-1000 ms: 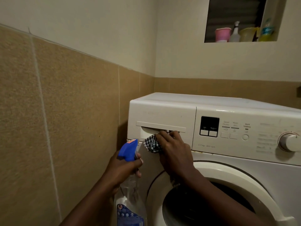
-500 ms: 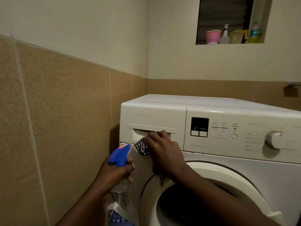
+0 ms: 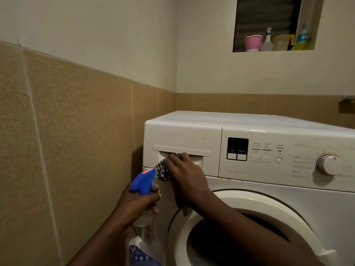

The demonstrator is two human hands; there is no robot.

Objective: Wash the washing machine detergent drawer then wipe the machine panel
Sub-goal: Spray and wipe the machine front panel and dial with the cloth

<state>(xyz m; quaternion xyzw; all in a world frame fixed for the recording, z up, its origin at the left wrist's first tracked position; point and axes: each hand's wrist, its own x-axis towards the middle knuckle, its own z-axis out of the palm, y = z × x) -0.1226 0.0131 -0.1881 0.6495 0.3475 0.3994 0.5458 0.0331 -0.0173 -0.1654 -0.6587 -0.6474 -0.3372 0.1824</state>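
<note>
1. Head view, machine: a white washing machine is seen in a tiled corner. Its detergent drawer sits at the top left of the front, pushed in flush rather than drawn out.
2. Right hand: it is laid against the drawer's handle recess. The fingers are curled, with the tips tucked up under the lip. A checked cloth is bunched and pinched beneath them, and a dark tail hangs below the wrist. This grip is judged to suit rubbing out the hollow, or hooking the drawer to pull it; which one cannot be told.
3. Left hand: a spray bottle is gripped round the neck under its blue trigger head, with the nozzle turned toward the drawer front. It is held low, just beside the cloth, probably so that more spray can be added quickly. Whether a finger lies on the trigger cannot be told.
4. Control panel: it lies right of the drawer, with its display, buttons and dial, and is touched by neither hand. Wiping it is judged to come later.
5. Wall niche: a pink cup and bottles are noted, well apart from the work.
</note>
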